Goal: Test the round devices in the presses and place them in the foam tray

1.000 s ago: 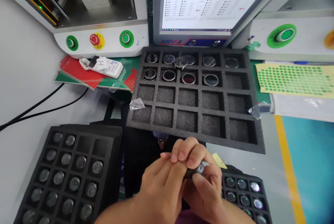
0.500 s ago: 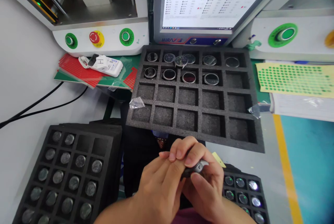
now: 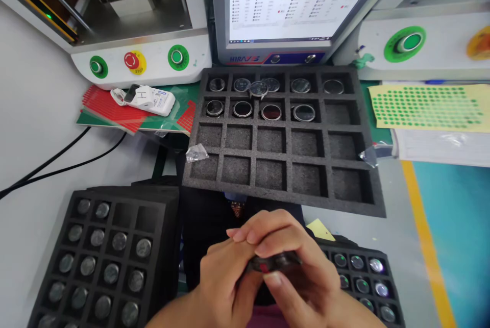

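Note:
In front of my body, a dark watch body (image 3: 279, 261), seen edge-on, is held between both hands, with a small red patch on its side. My left hand (image 3: 224, 279) is closed on its left end, thumb below. My right hand (image 3: 306, 261) wraps it from the right, thumb against its lower edge; its fingers reach over onto the left hand. Much of the watch body is hidden by fingers. Just beyond the hands lies a black foam tray (image 3: 252, 193), with round watch bodies in its two back rows and one watch (image 3: 259, 89) resting across the dividers.
At left, stacked foam trays (image 3: 161, 246) hold many round pieces; another tray (image 3: 383, 256) sits low at right. A monitor (image 3: 279, 6) stands behind, beside a machine panel with a red stop button (image 3: 132, 60). A white handheld device (image 3: 155, 99) and green-dot sticker sheet (image 3: 424, 106) flank the tray.
The watch body has turned in my hands, now showing a dark side with a red patch instead of a grey edge. My right fingers have shifted across it. The view has moved slightly.

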Available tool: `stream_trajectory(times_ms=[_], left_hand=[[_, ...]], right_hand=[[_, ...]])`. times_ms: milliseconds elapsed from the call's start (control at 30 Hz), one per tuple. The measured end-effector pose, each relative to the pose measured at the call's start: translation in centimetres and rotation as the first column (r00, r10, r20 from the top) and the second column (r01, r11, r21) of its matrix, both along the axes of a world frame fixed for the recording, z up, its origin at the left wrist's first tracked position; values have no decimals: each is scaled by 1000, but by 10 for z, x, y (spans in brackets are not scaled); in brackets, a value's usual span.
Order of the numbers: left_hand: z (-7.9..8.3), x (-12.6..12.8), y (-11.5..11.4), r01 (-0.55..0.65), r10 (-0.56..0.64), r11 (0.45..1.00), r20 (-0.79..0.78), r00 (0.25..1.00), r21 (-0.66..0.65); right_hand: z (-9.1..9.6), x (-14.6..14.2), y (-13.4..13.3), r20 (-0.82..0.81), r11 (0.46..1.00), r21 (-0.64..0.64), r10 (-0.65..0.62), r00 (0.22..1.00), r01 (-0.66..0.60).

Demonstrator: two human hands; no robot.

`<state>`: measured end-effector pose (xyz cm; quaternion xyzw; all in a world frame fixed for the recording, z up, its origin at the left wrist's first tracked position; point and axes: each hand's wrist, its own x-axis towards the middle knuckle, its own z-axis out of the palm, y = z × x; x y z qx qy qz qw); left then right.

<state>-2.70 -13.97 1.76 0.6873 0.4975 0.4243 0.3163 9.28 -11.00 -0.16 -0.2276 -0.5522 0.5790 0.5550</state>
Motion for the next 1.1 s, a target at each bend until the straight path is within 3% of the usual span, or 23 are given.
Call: stream_trajectory(times_ms=[167,333,500,667,833,967,1100], left_hand=[[-4,0,-3,-15,15,1000,52,999,-1],[-8,-2,-4,-48,58,994,107,993,-94],[-12,-1,-4,39,31,972,292,956,-231],[-15,2,-2,170,-8,942,488,873,-288],[-12,4,3,162,-39,960,462,886,-229],[-9,5,6,78,2,978,382,924,-193],[-11,2,1,31,53,974,356,933,-226]], right_hand=[[2,-1,-2,63,994,71,-88,994,83],[5,4,3,180,979,196,-98,979,61],[5,5,-6,203,977,133,-189,961,164],[6,0,-14,261,953,147,-296,919,265],[7,-6,-16,280,934,161,-352,893,318],[5,-14,-20,257,900,170,-433,864,401],[3,-15,-23,265,907,185,-417,869,379]])
